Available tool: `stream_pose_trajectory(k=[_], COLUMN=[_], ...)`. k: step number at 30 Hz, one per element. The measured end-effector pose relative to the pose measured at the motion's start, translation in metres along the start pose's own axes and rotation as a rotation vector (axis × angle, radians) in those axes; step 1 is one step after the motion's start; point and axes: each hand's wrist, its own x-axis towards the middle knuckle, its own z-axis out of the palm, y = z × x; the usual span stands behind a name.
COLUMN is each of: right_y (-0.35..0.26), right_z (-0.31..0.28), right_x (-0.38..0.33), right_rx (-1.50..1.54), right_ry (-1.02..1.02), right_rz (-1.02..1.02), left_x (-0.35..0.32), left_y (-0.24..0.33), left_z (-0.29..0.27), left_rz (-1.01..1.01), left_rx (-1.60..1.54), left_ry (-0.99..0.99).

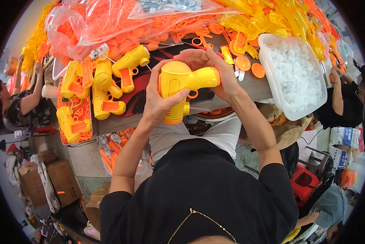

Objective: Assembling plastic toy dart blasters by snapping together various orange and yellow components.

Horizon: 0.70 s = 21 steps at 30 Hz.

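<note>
A yellow plastic toy gun body (181,87) with an orange trigger is held above the near edge of the work table (255,87). My left hand (160,97) wraps its grip and lower body from the left. My right hand (217,69) closes over the barrel end from above and the right. To the left lie several finished yellow toy guns with orange parts (105,79), some in a tray (74,118). A white tub (272,87) full of small white caps stands to the right.
Clear bags of orange parts (105,24) and piles of yellow pieces (268,20) fill the back of the table. Loose orange discs (247,65) lie near the tub. Other people sit at the left (19,103) and right (343,97). Cardboard boxes (48,179) and a red stool (306,183) stand on the floor.
</note>
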Motion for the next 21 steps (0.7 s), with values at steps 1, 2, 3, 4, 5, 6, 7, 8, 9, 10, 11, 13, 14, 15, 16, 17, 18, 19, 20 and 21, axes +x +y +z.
stream_pose_trajectory(k=[1,2,3,4,5,6,7,8,9,10,11,13,14,15,16,17,18,19,20,21], right_y=[-0.001,-0.002,-0.002,-0.003,-0.002,-0.003,-0.005,-0.007,-0.009,-0.007,-0.01,-0.009,-0.002,0.004,0.01,0.022,0.034,0.05,0.052,0.054], right_z=[0.004,0.005,0.004,0.003,0.0,0.001,0.005,0.006,0.006,0.006,0.002,0.003,0.002,-0.001,-0.003,0.0,0.004,0.015,0.025,0.008], right_x=[0.002,0.003,0.003,0.005,0.007,0.005,0.001,-0.002,-0.008,-0.014,-0.022,-0.038,-0.046,-0.051,-0.051,-0.051,-0.048,-0.044,-0.04,-0.027], right_rx=[-0.037,-0.035,-0.149,-0.266,-0.267,-0.267,-0.29,-0.313,-0.452,-0.61,-0.697,-0.791,-0.997,-1.183,-1.183,-1.391,-1.581,-1.578,-1.542,-1.406], right_ry=[0.042,0.043,0.079,0.116,0.094,0.094,0.1,0.1,0.047,0.079,0.099,0.121,0.227,0.329,0.329,0.282,0.225,0.129,0.107,0.046], right_rz=[0.005,0.012,0.05,0.085,0.101,0.105,0.158,0.209,0.207,0.284,0.388,0.491,0.184,-0.136,-0.14,-0.449,-0.771,-0.704,-0.582,-0.55], left_x=[-0.002,-0.003,-0.004,-0.005,-0.006,-0.007,-0.008,-0.007,-0.006,-0.006,-0.002,0.002,0.002,0.002,-0.002,-0.011,-0.017,-0.013,-0.01,-0.01], left_y=[0.001,0.002,0.002,0.002,0.002,0.002,0.004,0.006,0.007,0.007,0.005,0.007,0.012,0.015,0.008,-0.006,-0.015,-0.016,-0.019,-0.021], left_z=[0.0,0.002,0.003,0.003,0.004,0.005,0.003,-0.001,-0.008,-0.024,-0.028,-0.03,-0.029,-0.028,-0.025,-0.023,-0.024,-0.03,-0.04,-0.045], left_rz=[-0.005,0.036,0.076,0.073,0.201,0.329,0.329,0.515,0.701,0.759,0.855,0.954,0.835,0.711,0.715,0.223,-0.268,-0.483,-0.484,-0.418], left_rx=[-0.002,0.064,0.131,0.128,0.274,0.421,0.418,0.532,0.646,0.75,0.859,0.965,1.053,1.136,1.137,0.364,-0.41,-0.656,-0.821,-0.736], left_ry=[0.005,0.019,0.033,0.036,0.053,0.07,0.073,0.014,-0.046,-0.213,-0.275,-0.335,-0.239,-0.143,-0.142,0.009,0.156,0.096,0.063,0.139])
